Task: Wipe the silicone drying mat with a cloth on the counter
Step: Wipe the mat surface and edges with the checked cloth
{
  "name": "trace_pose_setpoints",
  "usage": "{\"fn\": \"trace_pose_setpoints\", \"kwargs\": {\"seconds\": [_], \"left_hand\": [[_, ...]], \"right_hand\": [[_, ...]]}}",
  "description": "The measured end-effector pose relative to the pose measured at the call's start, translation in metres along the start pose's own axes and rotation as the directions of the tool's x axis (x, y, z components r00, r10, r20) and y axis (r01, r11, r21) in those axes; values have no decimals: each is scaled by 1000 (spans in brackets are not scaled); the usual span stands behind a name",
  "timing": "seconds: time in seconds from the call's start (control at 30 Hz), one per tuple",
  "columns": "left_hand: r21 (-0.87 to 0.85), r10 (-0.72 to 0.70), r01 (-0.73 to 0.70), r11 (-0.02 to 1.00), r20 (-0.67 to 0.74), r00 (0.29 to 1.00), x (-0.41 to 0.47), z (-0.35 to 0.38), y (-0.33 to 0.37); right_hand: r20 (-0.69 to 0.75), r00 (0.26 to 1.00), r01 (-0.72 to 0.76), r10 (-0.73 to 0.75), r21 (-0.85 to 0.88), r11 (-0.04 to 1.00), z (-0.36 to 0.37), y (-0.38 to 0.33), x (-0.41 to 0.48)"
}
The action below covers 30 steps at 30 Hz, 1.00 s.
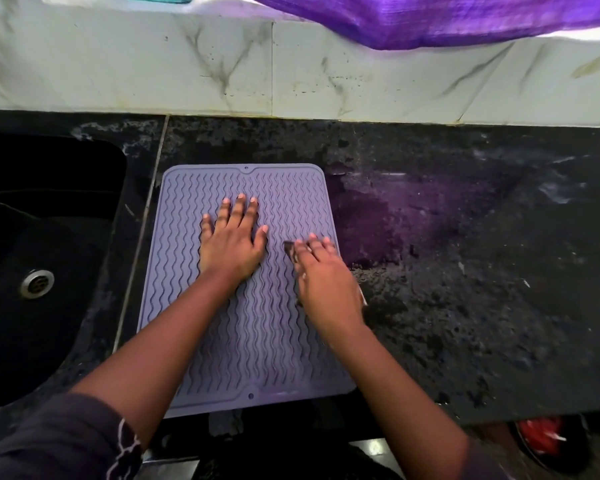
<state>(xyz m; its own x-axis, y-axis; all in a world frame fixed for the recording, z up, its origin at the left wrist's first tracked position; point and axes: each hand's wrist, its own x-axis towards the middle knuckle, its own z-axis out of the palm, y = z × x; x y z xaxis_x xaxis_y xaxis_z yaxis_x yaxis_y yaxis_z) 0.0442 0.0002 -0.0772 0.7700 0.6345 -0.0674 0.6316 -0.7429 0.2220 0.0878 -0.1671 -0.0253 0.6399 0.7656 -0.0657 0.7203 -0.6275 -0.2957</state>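
A grey silicone drying mat (257, 341) with wavy ridges lies flat on the black counter (465, 271), its near edge at the counter's front. My left hand (232, 240) rests flat on the mat's middle, fingers straight and spread. My right hand (323, 275) presses a small dark cloth (290, 251) onto the mat near its right edge. Only the cloth's edges show from under that hand, at the fingers and by the wrist.
A black sink (39, 254) with a metal drain (36, 283) sits directly left of the mat. A marble-patterned backsplash (291, 71) runs behind the counter, with purple fabric (430, 19) hanging over it. Something red (541, 434) lies below the counter's front edge at the right.
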Motion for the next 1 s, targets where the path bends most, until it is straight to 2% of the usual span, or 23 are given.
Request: {"fn": "trace_pose_setpoints", "kwargs": {"seconds": [0.17, 0.33, 0.47, 0.6, 0.67, 0.77, 0.87, 1.0], "left_hand": [[20, -12, 12, 1000, -3, 1000, 1, 1, 0], [15, -8, 8, 1000, 7, 1000, 1, 0, 0], [6, 3, -3, 1000, 16, 1000, 1, 0, 0], [-143, 41, -41, 989, 4, 999, -9, -7, -5], [-179, 60, -62, 982, -13, 998, -26, -12, -7], [-87, 62, -60, 994, 27, 998, -63, -11, -8], [-33, 32, -30, 999, 75, 997, -93, 0, -9], [7, 28, -28, 1000, 26, 999, -102, 10, -9]], "right_hand": [[29, 1000, -3, 5, -81, 997, 27, 2, 13], [160, 987, 36, -14, -136, 990, 23, 4, -63], [274, 961, 45, -27, -59, 997, -16, 3, -76], [90, 994, -51, 55, -46, 998, -39, 4, -44], [85, 993, -84, 87, -39, 996, -20, 6, -34], [43, 998, -50, 53, -74, 996, 19, 8, -32], [-16, 998, -62, 62, -30, 998, 28, 10, -33], [-9, 1000, -25, 25, -27, 999, 28, 13, -39]]}}
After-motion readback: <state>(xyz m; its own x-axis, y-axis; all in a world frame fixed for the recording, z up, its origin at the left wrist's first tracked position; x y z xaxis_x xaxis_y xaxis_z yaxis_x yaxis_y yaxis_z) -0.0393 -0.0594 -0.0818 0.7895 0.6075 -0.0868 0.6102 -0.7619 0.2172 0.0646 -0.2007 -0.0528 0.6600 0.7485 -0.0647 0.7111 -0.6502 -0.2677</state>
